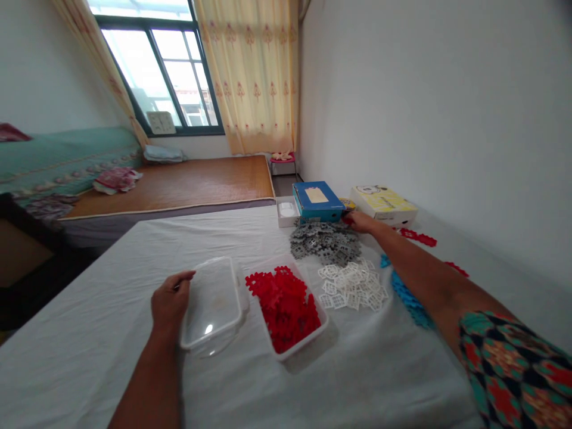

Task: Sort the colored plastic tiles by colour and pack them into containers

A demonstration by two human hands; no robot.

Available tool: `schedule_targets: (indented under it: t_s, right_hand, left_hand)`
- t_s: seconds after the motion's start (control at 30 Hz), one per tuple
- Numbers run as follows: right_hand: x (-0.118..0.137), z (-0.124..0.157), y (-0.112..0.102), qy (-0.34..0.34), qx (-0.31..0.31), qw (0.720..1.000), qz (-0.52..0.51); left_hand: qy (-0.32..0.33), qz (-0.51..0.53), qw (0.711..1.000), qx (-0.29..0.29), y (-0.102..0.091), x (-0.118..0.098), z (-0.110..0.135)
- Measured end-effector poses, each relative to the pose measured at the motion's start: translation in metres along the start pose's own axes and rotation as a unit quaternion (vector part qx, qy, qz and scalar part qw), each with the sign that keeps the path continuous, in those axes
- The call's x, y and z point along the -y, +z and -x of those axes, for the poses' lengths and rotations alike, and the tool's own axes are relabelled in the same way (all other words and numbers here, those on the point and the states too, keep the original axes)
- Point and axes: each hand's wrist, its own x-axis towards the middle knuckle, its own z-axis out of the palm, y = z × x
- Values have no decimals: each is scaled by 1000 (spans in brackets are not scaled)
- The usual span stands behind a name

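The left hand's (172,298) fingers curl loosely at the left rim of the clear lid (214,298); whether they grip it, I cannot tell. The right hand (357,221) reaches toward the table's (98,310) far edge, beside the blue box (319,205), a scrap of red (347,220) at its fingertips; how tightly closed, I cannot tell. Red pieces (286,310) fill a tub (308,339) right of the lid, well apart from the right fingers. Grey pieces (326,243) lie just nearer than those fingers, then white pieces (353,286), with blue pieces (409,301) toward the right edge.
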Motion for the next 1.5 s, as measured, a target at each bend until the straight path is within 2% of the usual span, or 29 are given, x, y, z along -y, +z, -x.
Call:
schedule_targets:
  t_s: [0.1, 0.33, 0.47, 0.53, 0.57, 0.63, 0.7, 0.77, 0.83, 0.9, 0.97, 1.0, 1.07, 1.13, 1.2, 1.27, 1.37, 1.43, 1.5]
  right_hand:
    - [-2, -3, 3, 1, 23, 1000, 9]
    - [6, 4, -1, 45, 17, 998, 47]
    - [12, 18, -20, 89, -19, 994, 64]
    - [23, 31, -34, 117, -64, 989, 65]
    - [35, 39, -40, 115, -93, 988, 51]
    - [72, 60, -49, 59, -147, 987, -15]
    - [123, 85, -52, -71, -160, 979, -108]
    - [180, 111, -49, -183, -154, 959, -150]
    - [227, 132, -44, -246, -120, 949, -154]
    - [255, 144, -40, -289, -79, 941, -157]
    - [263, 149, -40, -309, -60, 933, -172]
    - [261, 150, -40, -309, -65, 932, -180]
    - [249, 153, -41, -292, -92, 932, -194]
    - [233, 161, -38, -274, -108, 933, -205]
    - [217, 175, -33, -265, -104, 933, -220]
    - [200, 190, -27, -255, -101, 932, -236]
    - [159, 205, -25, -212, -139, 937, -240]
    - [115, 210, -31, -135, -182, 949, -218]
    - [60, 216, -38, -13, -206, 962, -181]
  left_hand:
    - [4, -2, 1000, 10, 1, 1, -1]
    - [13, -2, 1000, 17, 0, -2, 0]
    - [10, 7, 1000, 12, -1, -5, 2]
    - [9, 16, 1000, 11, 0, -7, 2]
    - [11, 19, 1000, 13, 0, -9, 2]
    - [16, 21, 999, 19, 2, -12, 2]
    - [17, 24, 999, 25, 4, -14, 2]
    - [14, 26, 999, 23, 5, -14, 2]
    - [15, 29, 999, 16, 4, -16, 3]
    - [20, 33, 999, 2, -1, -23, 5]
    - [35, 58, 998, 1, -6, -35, 10]
    - [47, 81, 995, 20, -9, -43, 13]
    - [88, 133, 981, 107, -10, -63, 21]
    - [139, 159, 952, 220, -6, -84, 32]
    - [188, 148, 926, 292, 1, -101, 44]
    - [238, 122, 911, 312, 8, -114, 55]
    - [311, 93, 897, 301, 14, -122, 62]
    - [325, 73, 899, 284, 15, -124, 59]
    - [319, 57, 908, 266, 14, -125, 53]
